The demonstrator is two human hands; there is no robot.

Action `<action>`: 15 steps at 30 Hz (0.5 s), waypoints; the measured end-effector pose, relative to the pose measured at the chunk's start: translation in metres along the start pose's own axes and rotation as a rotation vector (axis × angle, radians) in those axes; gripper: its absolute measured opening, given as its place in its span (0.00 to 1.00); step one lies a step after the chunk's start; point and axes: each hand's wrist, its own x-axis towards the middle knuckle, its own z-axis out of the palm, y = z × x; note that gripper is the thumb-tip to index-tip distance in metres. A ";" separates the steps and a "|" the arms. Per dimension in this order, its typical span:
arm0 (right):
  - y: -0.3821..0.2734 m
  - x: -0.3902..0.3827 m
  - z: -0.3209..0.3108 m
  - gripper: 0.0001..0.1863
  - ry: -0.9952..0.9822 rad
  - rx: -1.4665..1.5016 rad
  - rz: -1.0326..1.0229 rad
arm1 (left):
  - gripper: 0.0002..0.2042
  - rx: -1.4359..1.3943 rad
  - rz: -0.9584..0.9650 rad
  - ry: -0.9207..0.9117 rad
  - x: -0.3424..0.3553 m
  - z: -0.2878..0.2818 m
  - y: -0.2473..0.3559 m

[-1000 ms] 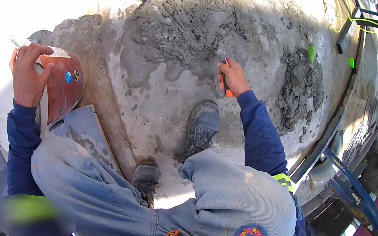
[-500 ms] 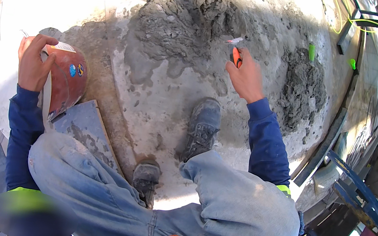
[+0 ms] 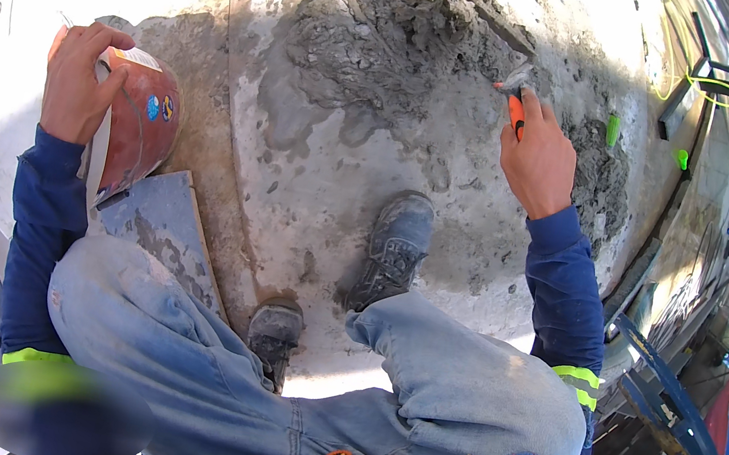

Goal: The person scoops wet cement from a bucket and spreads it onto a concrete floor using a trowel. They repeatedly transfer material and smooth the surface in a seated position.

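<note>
My right hand [image 3: 539, 166] is closed round the orange and black handle of a trowel [image 3: 516, 115]. The trowel's grey, mortar-smeared blade reaches to the right edge of a heap of wet grey mortar [image 3: 368, 43]. On the left, my left hand [image 3: 81, 80] grips the rim of a rounded red shell that looks like a hard hat [image 3: 143, 125], with round stickers on its side and a pale rim. My thumb lies over its edge and my fingers are bent over the far side. The inside of the shell is hidden from this view.
A mortar-stained board [image 3: 165, 226] lies below the red shell. A second, darker mortar patch [image 3: 598, 186] spreads at right, by a green bottle-like piece [image 3: 612, 130]. My boots [image 3: 396, 243] stand on the wet slab. Yellow cord [image 3: 674, 48] and metal frames [image 3: 670, 403] line the right side.
My right hand has moved right with the trowel, and more of its blade now shows at the mortar. My left hand stays on the red shell. The whole view has shifted slightly.
</note>
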 end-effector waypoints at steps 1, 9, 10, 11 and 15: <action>0.000 0.001 -0.005 0.20 0.085 0.052 -0.036 | 0.11 0.003 -0.002 -0.002 -0.001 0.000 -0.001; 0.020 -0.008 0.074 0.20 -0.637 1.038 0.751 | 0.11 -0.035 -0.045 -0.041 -0.003 0.000 0.000; 0.026 -0.022 0.093 0.20 -0.661 0.992 0.777 | 0.11 -0.062 -0.053 -0.032 -0.003 0.005 -0.003; 0.032 -0.026 0.085 0.20 -0.687 0.994 0.824 | 0.12 -0.052 -0.043 -0.034 -0.001 0.005 -0.004; 0.069 -0.088 0.036 0.20 -0.604 0.881 0.769 | 0.13 -0.020 -0.010 -0.068 0.000 -0.002 -0.005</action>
